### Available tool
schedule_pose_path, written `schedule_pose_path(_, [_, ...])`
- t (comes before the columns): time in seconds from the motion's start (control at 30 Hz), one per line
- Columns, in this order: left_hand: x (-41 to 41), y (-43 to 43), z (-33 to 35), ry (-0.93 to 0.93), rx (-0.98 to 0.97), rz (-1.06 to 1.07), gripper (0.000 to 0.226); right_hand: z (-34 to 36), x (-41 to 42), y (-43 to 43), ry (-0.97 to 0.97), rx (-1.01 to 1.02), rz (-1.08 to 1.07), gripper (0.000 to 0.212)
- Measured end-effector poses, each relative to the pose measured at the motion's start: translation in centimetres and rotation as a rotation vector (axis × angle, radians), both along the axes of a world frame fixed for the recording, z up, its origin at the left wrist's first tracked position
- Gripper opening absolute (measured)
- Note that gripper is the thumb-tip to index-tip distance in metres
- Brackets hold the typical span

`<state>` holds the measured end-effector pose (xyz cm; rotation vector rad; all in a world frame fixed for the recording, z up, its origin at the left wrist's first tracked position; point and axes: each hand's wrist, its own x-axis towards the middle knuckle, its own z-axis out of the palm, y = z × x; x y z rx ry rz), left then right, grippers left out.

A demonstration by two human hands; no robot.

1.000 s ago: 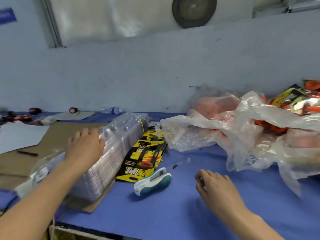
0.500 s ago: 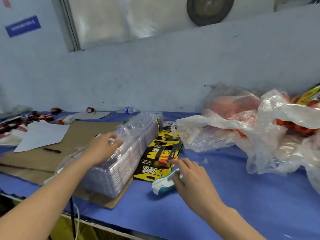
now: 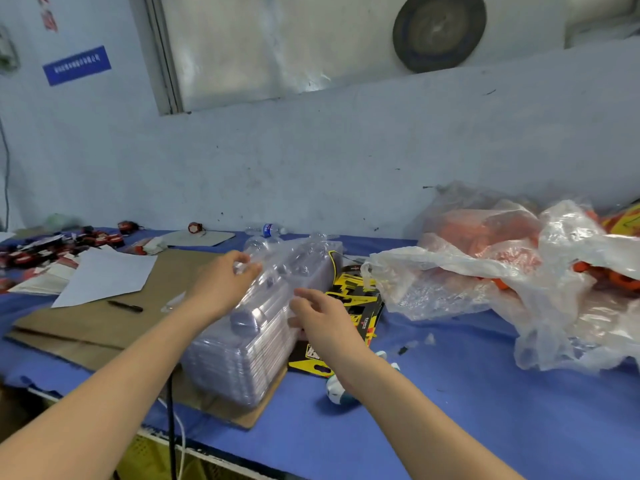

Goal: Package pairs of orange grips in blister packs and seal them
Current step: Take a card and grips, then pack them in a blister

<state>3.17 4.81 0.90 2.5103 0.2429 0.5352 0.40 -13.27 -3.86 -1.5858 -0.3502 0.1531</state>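
A tall stack of clear blister packs (image 3: 256, 344), wrapped in thin plastic, lies on brown cardboard (image 3: 104, 327) at the table's middle. My left hand (image 3: 221, 282) pinches the plastic wrap at the stack's top left. My right hand (image 3: 322, 323) hovers at the stack's right side with fingers loosely spread, touching or nearly touching the wrap. Yellow-and-black printed backing cards (image 3: 360, 306) lie just right of the stack. Orange grips (image 3: 485, 237) fill clear plastic bags at the right. A white-and-teal hand tool (image 3: 337, 389) lies under my right wrist.
A blue cloth (image 3: 485, 410) covers the table. White paper (image 3: 107, 275) and a black pen (image 3: 126, 305) rest on the cardboard. Small red-and-black parts (image 3: 52, 244) crowd the far left. A water bottle (image 3: 270, 230) lies by the wall. A cable hangs off the front edge.
My right hand rose from the white-and-teal tool to the stack's right side. My left hand shifted along the stack's top and now pinches the wrap. The camera turned left.
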Motion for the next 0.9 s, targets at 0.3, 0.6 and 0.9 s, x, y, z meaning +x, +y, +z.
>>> schedule_pose_path(0.3, [0.2,-0.2,-2.2,0.115,-0.036,-0.009,0.041,-1.9,0.2,5.0,0.525,0.381,0.114,0.026])
schedule_pose_path(0.6, [0.4,0.6,0.0,0.014,-0.092,-0.077,0.044,-2.4,1.0,6.4,0.55,0.317,0.022,0.027])
schedule_pose_path(0.9, [-1.1,0.1,8.3,-0.461,-0.384,-0.129,0.033,-2.1,1.4,5.3,0.331,-0.092,-0.084,0.032])
